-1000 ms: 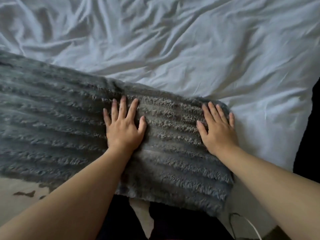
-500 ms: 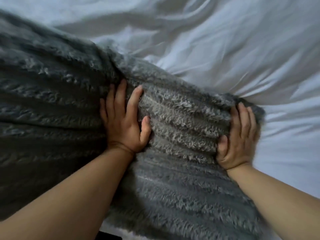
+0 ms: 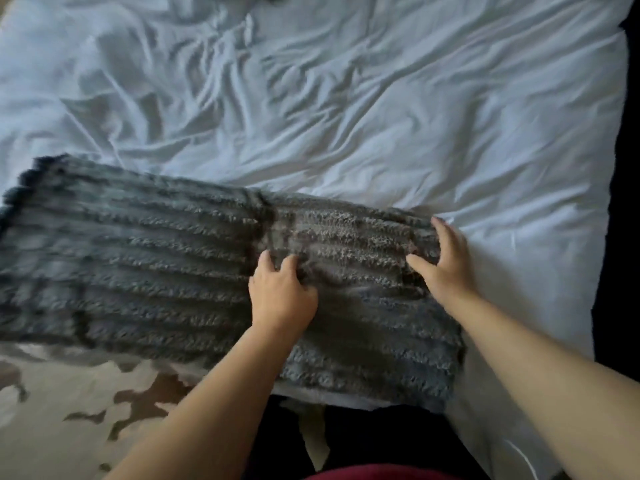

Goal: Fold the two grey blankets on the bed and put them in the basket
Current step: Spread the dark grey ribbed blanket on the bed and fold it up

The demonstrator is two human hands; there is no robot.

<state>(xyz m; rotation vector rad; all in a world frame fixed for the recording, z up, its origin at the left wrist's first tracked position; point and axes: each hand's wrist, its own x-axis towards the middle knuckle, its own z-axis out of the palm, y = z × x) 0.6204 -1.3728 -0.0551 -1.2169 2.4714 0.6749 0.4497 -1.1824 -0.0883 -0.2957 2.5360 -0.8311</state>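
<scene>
One grey ribbed fluffy blanket (image 3: 156, 265) lies as a long folded strip across the near edge of the bed, its right end hanging slightly over the edge. My left hand (image 3: 280, 292) rests on the strip's middle, fingers curled into the pile and pinching it. At the right end, my right hand (image 3: 446, 268) has its thumb on top and its fingers wrapped over the far right corner. Neither a second blanket nor the basket is in view.
A crumpled white sheet (image 3: 346, 98) covers the bed beyond the blanket. A pale rug with brown patches (image 3: 69, 410) lies on the floor at lower left. Dark floor (image 3: 623, 237) runs along the bed's right side. A white cable (image 3: 523, 459) is at bottom right.
Both hands lay flat on the blanket a second ago. They have since curled and taken hold of it, the right hand shifting to the far right corner. The view has pulled back.
</scene>
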